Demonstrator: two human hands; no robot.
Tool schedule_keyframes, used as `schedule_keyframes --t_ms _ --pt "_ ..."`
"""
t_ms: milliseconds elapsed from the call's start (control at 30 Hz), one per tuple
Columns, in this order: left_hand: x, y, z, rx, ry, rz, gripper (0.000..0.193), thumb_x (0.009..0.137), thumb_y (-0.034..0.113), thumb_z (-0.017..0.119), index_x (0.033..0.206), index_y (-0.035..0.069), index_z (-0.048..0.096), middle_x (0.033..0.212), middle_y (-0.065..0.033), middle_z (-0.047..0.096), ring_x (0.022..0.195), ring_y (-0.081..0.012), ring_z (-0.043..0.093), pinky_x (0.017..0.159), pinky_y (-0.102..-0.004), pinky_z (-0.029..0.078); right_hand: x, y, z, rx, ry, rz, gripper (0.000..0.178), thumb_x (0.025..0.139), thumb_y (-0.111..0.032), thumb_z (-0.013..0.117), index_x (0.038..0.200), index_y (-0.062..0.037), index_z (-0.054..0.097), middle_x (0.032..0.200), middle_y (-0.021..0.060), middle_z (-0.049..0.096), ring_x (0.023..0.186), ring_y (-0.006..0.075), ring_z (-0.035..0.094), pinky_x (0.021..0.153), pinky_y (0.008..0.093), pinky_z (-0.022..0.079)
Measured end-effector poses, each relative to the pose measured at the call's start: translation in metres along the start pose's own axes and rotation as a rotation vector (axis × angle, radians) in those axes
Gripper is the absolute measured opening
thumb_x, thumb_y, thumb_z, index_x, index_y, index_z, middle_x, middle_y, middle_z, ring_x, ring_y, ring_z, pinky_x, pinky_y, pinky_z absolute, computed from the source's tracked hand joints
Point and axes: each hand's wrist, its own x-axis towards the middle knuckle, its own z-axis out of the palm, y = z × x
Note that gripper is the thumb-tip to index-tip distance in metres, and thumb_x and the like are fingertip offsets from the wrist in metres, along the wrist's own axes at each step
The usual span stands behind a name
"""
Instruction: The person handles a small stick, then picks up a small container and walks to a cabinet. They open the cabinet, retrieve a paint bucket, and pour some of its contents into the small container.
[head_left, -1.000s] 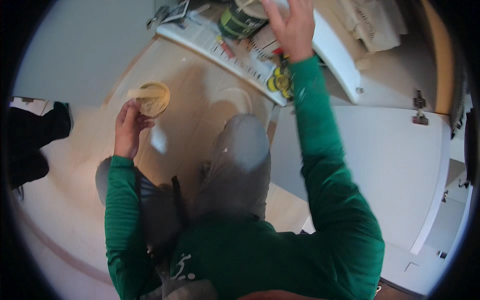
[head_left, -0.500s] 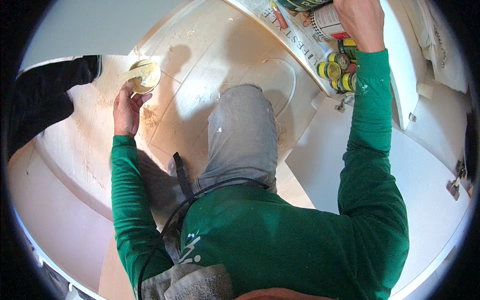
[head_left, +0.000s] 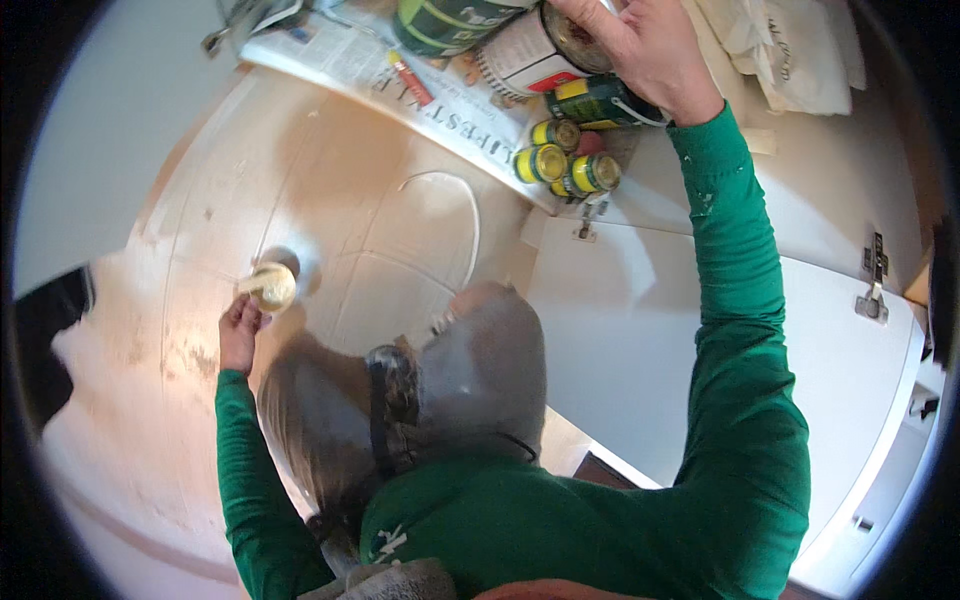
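Note:
My left hand (head_left: 240, 327) is closed on the edge of a small round tin (head_left: 273, 287) with pale, creamy contents. A flat, light-coloured stick (head_left: 254, 284) lies across the tin's rim, near my fingers. At the upper right, my right hand (head_left: 655, 55) reaches over the cans with its visible fingers stretched out. It is nearest the lid of a white paint can (head_left: 522, 58) with a red patch. Part of that hand runs past the picture's top edge. Below it sits a dark green and yellow can (head_left: 600, 103) with a wire handle.
Several small yellow-and-green tins (head_left: 543, 163) stand on newspaper (head_left: 470, 130) on a cupboard shelf. A big green can (head_left: 445, 25) and a red-and-yellow tube (head_left: 411, 80) are there too. A white cupboard door (head_left: 640, 330) with hinges hangs open. A pale cord (head_left: 472, 225) curves over the dusty floor.
My view has swung, bringing more of the shelf and its cans into sight. My left hand still holds the tin, now lower in the picture; my right hand stays by the white can.

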Motion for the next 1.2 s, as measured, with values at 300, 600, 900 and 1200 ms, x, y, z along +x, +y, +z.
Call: schedule_keyframes --t_ms 300,600,900,1200 --pt "0.034 -0.007 0.007 0.317 -0.024 0.209 0.042 0.101 0.019 0.071 0.132 -0.009 0.065 0.112 -0.0154 0.074 0.09 -0.0171 0.071 0.081 -0.0316 0.059 0.004 -0.009 -0.002 -0.181 -0.121 0.075 0.058 0.098 -0.026 0.071 0.147 -0.0011 0.053 0.147 0.026 0.053 0.139 0.0394 0.051 0.117 0.0429 0.038" --pt "0.111 0.196 0.11 0.311 0.082 0.634 0.026 0.097 0.015 0.071 0.118 -0.001 0.071 0.099 -0.0148 0.075 0.085 -0.0213 0.071 0.077 -0.034 0.057 0.006 -0.005 -0.008 -0.318 -0.166 0.019 0.061 0.099 -0.032 0.067 0.148 -0.0004 0.053 0.146 0.0286 0.053 0.137 0.0408 0.052 0.115 0.0458 0.039" --pt "0.248 0.283 0.286 0.816 0.069 0.675 0.05 0.09 0.037 0.077 0.119 -0.001 0.063 0.096 -0.0249 0.074 0.096 -0.0434 0.072 0.088 -0.053 0.056 0.005 0.008 -0.009 -0.273 -0.2 -0.002 0.07 0.097 -0.039 0.067 0.151 0.0024 0.049 0.147 0.0312 0.051 0.138 0.0437 0.051 0.116 0.0474 0.038" --pt "0.149 0.197 0.231 0.438 -0.088 0.652 0.024 0.096 0.022 0.068 0.11 0.004 0.06 0.09 -0.0199 0.073 0.076 -0.0391 0.074 0.073 -0.0475 0.058 0.004 0.01 -0.013 -0.315 -0.235 -0.026 0.073 0.098 -0.041 0.065 0.151 0.0063 0.046 0.15 0.0311 0.048 0.141 0.0428 0.048 0.117 0.0474 0.036"
